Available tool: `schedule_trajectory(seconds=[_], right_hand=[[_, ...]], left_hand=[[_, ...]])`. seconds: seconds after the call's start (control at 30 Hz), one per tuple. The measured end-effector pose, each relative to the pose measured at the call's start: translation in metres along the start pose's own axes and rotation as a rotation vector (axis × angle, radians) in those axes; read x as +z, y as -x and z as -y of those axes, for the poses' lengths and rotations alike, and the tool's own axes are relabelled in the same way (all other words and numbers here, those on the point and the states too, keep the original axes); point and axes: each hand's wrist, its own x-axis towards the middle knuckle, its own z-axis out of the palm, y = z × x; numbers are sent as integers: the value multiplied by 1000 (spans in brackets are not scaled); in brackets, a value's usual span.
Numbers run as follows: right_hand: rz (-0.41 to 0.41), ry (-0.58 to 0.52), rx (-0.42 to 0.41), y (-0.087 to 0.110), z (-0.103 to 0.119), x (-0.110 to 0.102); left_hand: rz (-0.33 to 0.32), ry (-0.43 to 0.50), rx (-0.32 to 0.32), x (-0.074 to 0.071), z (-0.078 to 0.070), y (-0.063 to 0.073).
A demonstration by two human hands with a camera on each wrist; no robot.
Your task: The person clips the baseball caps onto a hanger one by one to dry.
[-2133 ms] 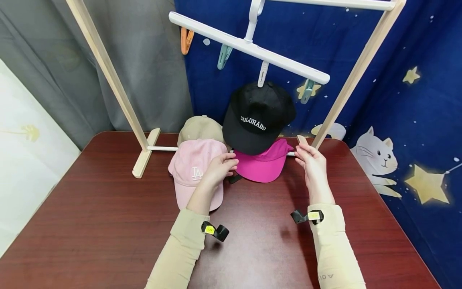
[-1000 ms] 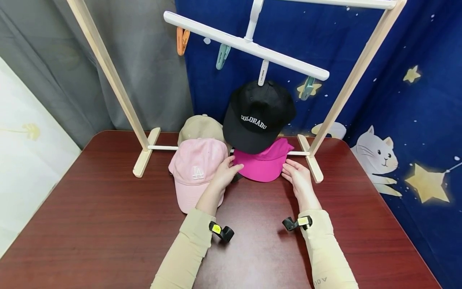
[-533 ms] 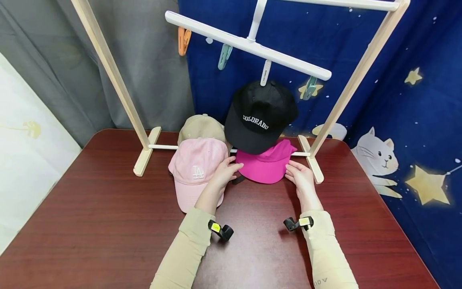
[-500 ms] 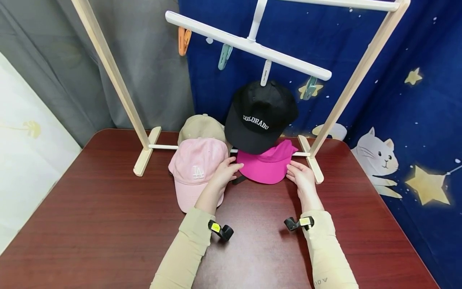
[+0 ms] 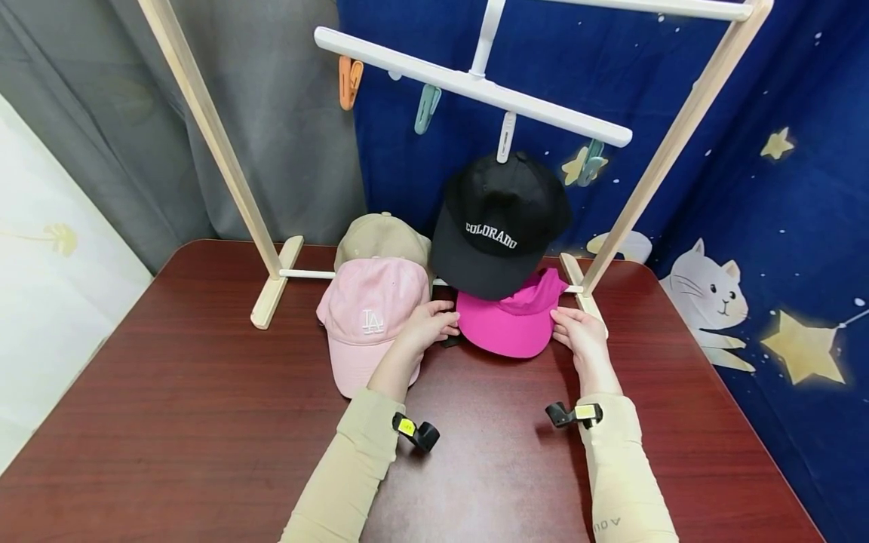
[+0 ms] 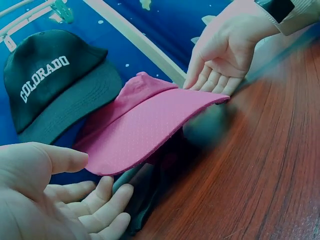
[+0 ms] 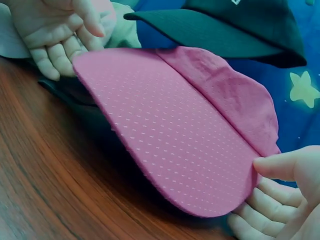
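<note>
A bright pink cap [image 5: 505, 332] has its brim toward me and its soft crown folded behind. My right hand [image 5: 582, 335] pinches the brim's right edge, thumb [image 7: 277, 166] on top and fingers underneath. At the brim's left corner is my left hand [image 5: 426, 328], its thumb [image 6: 70, 159] by the edge and its relaxed fingers below and beside it. A black cap [image 5: 502, 226] lettered COLORADO hangs from a white clip [image 5: 505, 137] just above and behind, hiding part of the pink crown. Under the left side of the pink brim shows a dark strap [image 6: 145, 205].
A light pink LA cap [image 5: 373, 317] lies left, before a beige cap [image 5: 383, 235]. A tilted white hanger bar [image 5: 475, 87] carries an orange clip [image 5: 349, 83] and teal clips [image 5: 428, 109]. The wooden rack post [image 5: 665, 151] stands right on the brown table [image 5: 204, 422].
Both hands have come to the bright pink cap. Its brim has shifted right and toward me with my right hand. The black cap and hanger bar have swung slightly right.
</note>
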Motion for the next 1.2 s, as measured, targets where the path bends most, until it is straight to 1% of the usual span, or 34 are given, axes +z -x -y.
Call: schedule_trajectory(seconds=[0.23, 0.47, 0.67, 0.83, 0.97, 1.07, 1.2], right_hand=[[128, 2, 34, 2, 4, -8], [223, 70, 58, 2, 6, -20], [300, 123, 79, 2, 6, -32], [371, 160, 97, 2, 6, -43], [407, 186, 112, 2, 6, -53], [430, 174, 128, 1, 5, -59], [451, 132, 146, 0, 5, -63]], left_hand=[[24, -20, 28, 1, 3, -1], [36, -66, 43, 5, 5, 1], [51, -95, -2, 9, 8, 1], [71, -91, -37, 12, 8, 3], [91, -83, -46, 17, 8, 6], [75, -76, -32, 23, 7, 7], [49, -84, -5, 30, 7, 9]])
